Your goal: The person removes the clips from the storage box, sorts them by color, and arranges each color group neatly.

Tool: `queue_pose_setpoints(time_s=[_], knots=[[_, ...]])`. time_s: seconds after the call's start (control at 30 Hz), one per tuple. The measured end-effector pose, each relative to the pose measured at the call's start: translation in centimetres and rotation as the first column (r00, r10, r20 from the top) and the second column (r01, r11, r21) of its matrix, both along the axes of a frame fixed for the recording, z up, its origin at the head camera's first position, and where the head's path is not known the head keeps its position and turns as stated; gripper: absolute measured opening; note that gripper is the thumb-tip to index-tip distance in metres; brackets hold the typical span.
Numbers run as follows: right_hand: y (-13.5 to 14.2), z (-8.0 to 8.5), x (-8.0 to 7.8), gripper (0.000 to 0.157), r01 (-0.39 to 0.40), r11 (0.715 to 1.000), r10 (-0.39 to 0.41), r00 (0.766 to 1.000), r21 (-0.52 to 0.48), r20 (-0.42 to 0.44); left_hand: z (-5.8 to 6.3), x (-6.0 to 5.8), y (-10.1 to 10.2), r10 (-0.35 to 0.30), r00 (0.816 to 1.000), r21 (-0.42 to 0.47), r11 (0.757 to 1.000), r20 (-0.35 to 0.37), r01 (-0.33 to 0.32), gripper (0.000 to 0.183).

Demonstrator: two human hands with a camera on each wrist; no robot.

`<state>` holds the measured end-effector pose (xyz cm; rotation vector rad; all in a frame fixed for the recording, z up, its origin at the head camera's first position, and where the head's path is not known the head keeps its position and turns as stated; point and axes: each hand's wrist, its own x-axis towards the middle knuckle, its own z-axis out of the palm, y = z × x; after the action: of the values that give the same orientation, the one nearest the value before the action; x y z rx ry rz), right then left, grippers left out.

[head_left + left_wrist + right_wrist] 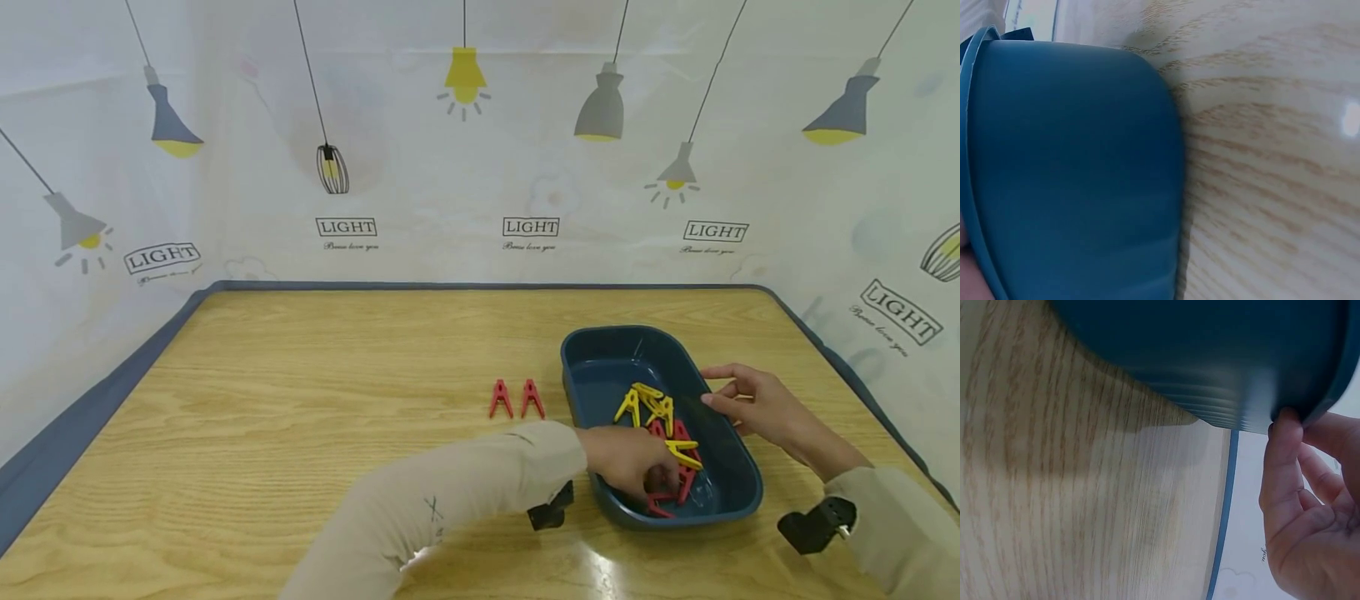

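Observation:
A dark blue plastic bin stands on the table, with several yellow clothespins and red clothespins piled inside. My left hand reaches over the bin's near left side, its fingers curled down at a red clothespin near the bottom. The hand partly covers that clothespin. At the bin's right side, my right hand pinches the rim; in the right wrist view a fingertip presses just under the lip. The left wrist view is mostly filled by the bin's outer wall.
Two red clothespins, one on the left and one on the right, lie side by side on the wooden table, left of the bin. A white curtain printed with lamps hangs round the table's back and sides.

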<state>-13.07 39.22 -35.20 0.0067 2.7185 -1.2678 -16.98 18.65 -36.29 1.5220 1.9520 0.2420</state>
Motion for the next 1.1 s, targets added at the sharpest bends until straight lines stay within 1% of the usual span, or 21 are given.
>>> queue_pose_setpoints(time_s=[0.27,0.43,0.63,0.73,1.0,1.1], knots=[[-0.1,0.0,0.0,0.055,-0.003,1.000,0.003,1.000,-0.001,-0.004,0.5,0.0,-0.1,-0.003,1.000,0.010,1.000,-0.019,0.003,0.030],[-0.1,0.0,0.0,0.055,-0.006,1.000,0.006,1.000,0.004,-0.011,0.9,-0.1,-0.3,-0.001,1.000,0.013,1.000,-0.017,0.001,0.029],[-0.1,0.1,0.0,0.054,-0.005,1.000,0.005,1.000,-0.002,-0.011,1.0,-0.2,-0.3,0.012,1.000,-0.002,1.000,-0.025,-0.012,0.028],[-0.1,0.1,0.0,0.054,-0.004,1.000,0.004,1.000,-0.001,-0.009,1.1,-0.4,-0.4,0.008,0.999,-0.004,1.000,-0.032,-0.009,0.027],[-0.1,0.0,0.0,0.055,0.002,1.000,-0.002,1.000,0.013,-0.006,1.6,-0.7,-1.0,-0.004,0.999,0.038,0.999,-0.039,0.005,0.017],[-0.1,-0.1,0.0,0.056,0.008,1.000,-0.008,1.000,0.013,-0.003,1.6,-0.8,-1.3,-0.015,1.000,0.056,0.998,-0.024,0.017,0.014]])
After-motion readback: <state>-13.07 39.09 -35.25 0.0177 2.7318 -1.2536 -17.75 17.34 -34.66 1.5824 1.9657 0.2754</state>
